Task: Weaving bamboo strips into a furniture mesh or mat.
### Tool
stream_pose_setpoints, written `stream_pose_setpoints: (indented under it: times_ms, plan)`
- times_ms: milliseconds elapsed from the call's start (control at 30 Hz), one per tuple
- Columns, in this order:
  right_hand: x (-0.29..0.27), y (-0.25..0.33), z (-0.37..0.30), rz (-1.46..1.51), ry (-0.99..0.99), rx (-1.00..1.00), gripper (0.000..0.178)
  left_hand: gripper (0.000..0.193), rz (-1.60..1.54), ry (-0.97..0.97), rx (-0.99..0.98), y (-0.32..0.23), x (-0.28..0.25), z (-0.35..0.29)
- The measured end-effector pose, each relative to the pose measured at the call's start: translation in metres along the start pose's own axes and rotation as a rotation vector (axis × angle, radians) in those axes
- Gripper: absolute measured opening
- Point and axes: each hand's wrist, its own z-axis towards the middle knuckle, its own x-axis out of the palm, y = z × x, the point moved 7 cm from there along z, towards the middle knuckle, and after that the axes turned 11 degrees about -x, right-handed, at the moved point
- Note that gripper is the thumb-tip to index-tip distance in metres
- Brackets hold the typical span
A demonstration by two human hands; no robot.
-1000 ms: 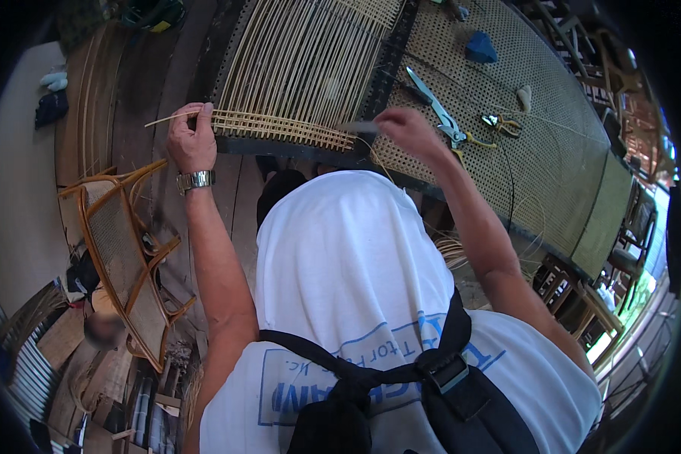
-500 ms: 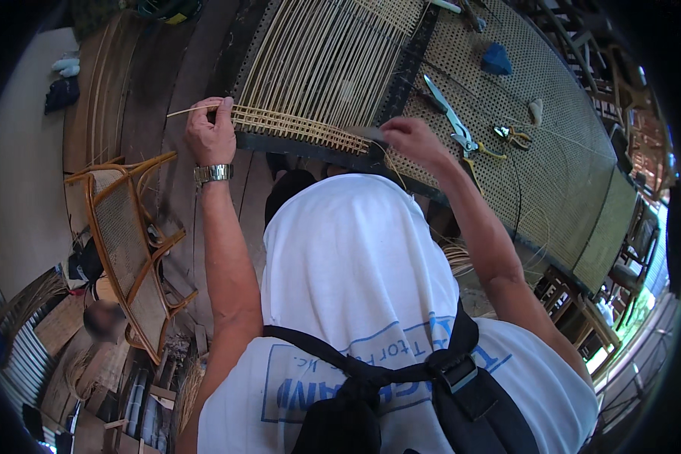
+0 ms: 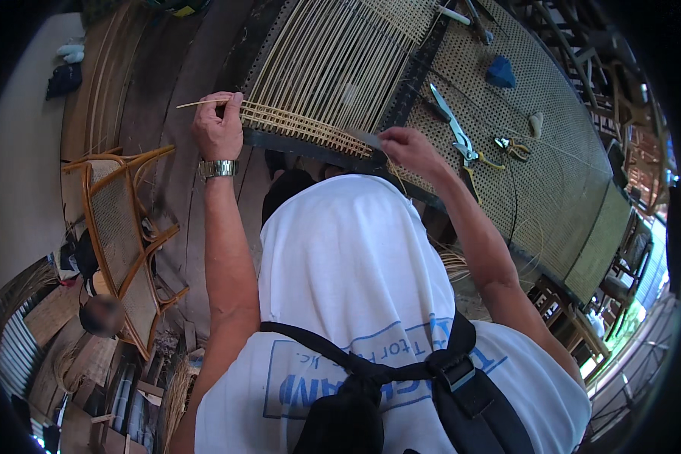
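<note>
The left hand point(image 3: 219, 127) has its thumb and fingers clamped on a thin cane strand point(image 3: 193, 104), which pokes out past the left end of the partly woven cane panel point(image 3: 333, 72) in its dark frame point(image 3: 303, 148). Across from it, the right hand point(image 3: 410, 148) has its fingers closed on a flat, blade-like tool point(image 3: 366, 138), a little blurred from here, its tip over the weave's near right corner. Beside that, shears point(image 3: 461, 138) and pliers point(image 3: 516, 147) lie on a wide mesh sheet point(image 3: 560, 197), a blue lump point(image 3: 500, 73) farther back
</note>
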Motion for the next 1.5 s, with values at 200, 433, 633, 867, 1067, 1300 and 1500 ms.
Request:
stream_pose_setpoints:
  times_ms: [200,433,633,867,1067,1300,1500]
  plan:
    - [-0.047,0.005,-0.006,0.172,-0.736,-0.076,0.023,0.018,0.025,0.006,-0.024,-0.001,0.000,0.000]
    - [-0.038,0.012,0.000,0.235,-0.626,-0.026,0.025,0.019,0.003,0.011,0.002,0.000,-0.001,-0.001]
    - [-0.034,0.010,0.008,0.074,-0.348,-0.034,0.026,0.018,-0.006,0.006,-0.006,0.005,0.000,-0.002]
    - [-0.020,-0.004,0.013,-0.024,-0.121,-0.079,0.025,0.020,0.044,0.025,-0.059,0.007,0.001,0.002]
    - [0.003,0.003,0.009,0.006,-0.050,-0.088,0.023,0.019,-0.063,0.044,-0.003,0.011,0.002,0.000]
    - [-0.031,0.001,0.013,0.091,-0.458,-0.214,0.024,0.020,-0.120,0.113,-0.027,0.015,0.003,0.002]
    - [-0.041,0.002,0.017,0.340,-0.439,-0.090,0.024,0.021,-0.159,0.118,-0.073,0.016,0.001,0.000]
